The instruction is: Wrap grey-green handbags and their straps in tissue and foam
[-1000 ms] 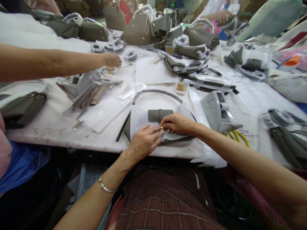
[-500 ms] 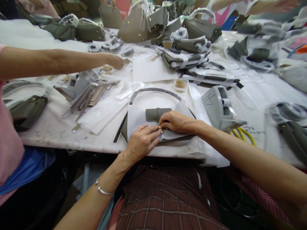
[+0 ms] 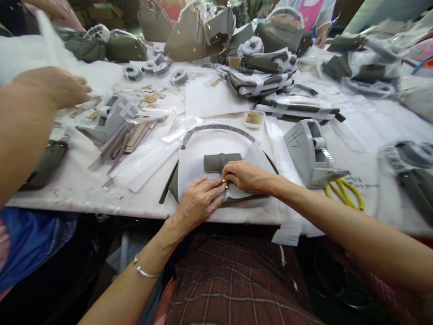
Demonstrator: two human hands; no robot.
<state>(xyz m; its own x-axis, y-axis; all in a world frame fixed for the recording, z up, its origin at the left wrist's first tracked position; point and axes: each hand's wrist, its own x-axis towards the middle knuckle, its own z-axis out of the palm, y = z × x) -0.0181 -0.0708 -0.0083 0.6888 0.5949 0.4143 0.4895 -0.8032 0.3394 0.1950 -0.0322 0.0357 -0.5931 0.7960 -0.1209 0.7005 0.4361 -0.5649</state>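
Observation:
A grey handbag [image 3: 221,162] lies flat near the table's front edge, mostly covered by white wrapping cloth, its curved handle [image 3: 216,128] arching behind. My left hand [image 3: 198,203] rests palm-down on the cloth, fingers together, fingertips at a small gold clasp [image 3: 224,182]. My right hand [image 3: 246,176] pinches that clasp from the right, fingers curled.
A grey tape dispenser [image 3: 309,153] stands right of the bag, yellow-handled scissors [image 3: 345,194] beside it. Grey straps and card strips [image 3: 123,135] lie to the left. More grey bags [image 3: 199,34] crowd the back. Another person's arm [image 3: 30,113] reaches in at left.
The other person's arm at left has pulled back from the table's middle toward the near left. My hands stay on the clasp, barely shifted.

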